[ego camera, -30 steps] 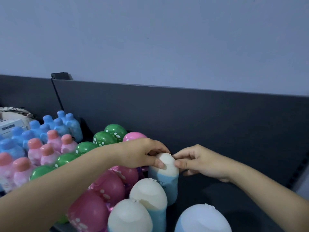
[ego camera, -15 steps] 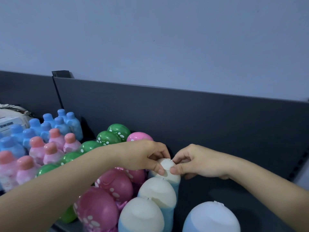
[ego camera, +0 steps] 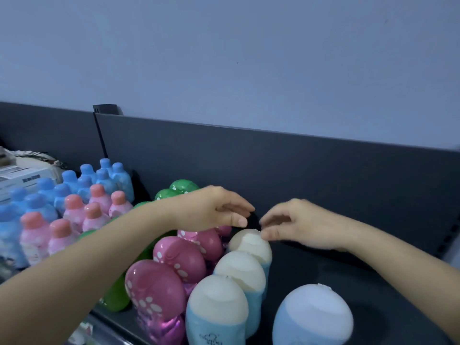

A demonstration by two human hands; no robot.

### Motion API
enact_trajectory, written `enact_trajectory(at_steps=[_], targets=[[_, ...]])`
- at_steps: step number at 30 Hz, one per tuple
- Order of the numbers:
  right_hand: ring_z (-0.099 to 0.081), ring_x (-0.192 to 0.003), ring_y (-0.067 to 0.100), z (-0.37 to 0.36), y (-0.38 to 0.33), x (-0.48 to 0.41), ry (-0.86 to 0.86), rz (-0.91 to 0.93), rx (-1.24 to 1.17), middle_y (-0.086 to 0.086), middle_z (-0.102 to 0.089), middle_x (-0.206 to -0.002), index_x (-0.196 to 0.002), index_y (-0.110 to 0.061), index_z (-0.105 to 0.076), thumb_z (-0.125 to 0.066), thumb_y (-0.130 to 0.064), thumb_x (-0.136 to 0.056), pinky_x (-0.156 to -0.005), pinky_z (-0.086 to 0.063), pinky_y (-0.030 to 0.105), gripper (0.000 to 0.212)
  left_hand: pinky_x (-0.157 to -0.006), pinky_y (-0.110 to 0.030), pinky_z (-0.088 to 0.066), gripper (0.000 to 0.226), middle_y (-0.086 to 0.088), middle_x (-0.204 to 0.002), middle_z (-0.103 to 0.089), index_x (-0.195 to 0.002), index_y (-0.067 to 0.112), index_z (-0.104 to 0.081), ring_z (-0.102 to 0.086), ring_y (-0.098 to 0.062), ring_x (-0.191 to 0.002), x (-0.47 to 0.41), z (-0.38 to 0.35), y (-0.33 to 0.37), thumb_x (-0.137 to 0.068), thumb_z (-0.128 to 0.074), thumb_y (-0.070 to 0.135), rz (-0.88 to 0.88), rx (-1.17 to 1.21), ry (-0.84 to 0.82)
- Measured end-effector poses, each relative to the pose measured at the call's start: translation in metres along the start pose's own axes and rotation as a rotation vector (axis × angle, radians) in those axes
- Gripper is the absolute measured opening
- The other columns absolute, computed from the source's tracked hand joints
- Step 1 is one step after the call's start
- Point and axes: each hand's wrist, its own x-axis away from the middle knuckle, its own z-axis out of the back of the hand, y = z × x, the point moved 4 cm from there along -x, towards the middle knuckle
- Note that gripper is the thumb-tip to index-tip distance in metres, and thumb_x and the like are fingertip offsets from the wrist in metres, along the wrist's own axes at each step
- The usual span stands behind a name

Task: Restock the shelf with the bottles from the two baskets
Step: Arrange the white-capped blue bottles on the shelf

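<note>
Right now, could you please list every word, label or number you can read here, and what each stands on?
None can be read with certainty.
Nearest white-capped bottle: dark lettering low on its blue body, cut by the frame edge, illegible.
White box at far left: label strips with dark print, too blurred to read.
Pink bottles at left: printed wrappers, blurred, no words legible.

Pink white-dotted bottles [ego camera: 174,260], green bottles [ego camera: 184,186], cream-capped blue bottles [ego camera: 239,272], dark shelf [ego camera: 323,175].
</note>
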Motion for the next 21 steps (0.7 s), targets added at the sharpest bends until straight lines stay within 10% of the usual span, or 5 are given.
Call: enact_trajectory(at_steps=[9,21], targets=[[-0.061,-0.091,-0.011,0.025,-0.068,0.017,0.104,0.327,0.04,-0.02,-0.069,-0.096,-0.098,-0.032,-0.068,-0.072,-0.032,-0.08,-0.083,-0.047,0.008,0.019,-0.079,-0.017,-0.049,0.024,0.015,-0.097,-0.061,-0.108,0.032,-0.066,-0.059,0.001,-0.089,0.059,0.036,0.012,-0.084,-0.068,0.033,-0.014,-0.271,0.327],[-0.048,-0.12,0.011,0.007,-0.179,-0.012,0.144,0.376,0.749,-0.011,-0.053,-0.132,-0.127,-0.033,-0.052,-0.058,-0.045,-0.088,-0.1,-0.041,0.033,0.042,-0.079,-0.028,-0.044,0.025,0.011,-0.106,-0.05,-0.11,0.031,-0.061,-0.054,-0.007,-0.089,0.269,0.115,-0.051,-0.086,-0.062,0.037,0.385,-0.705,0.603]])
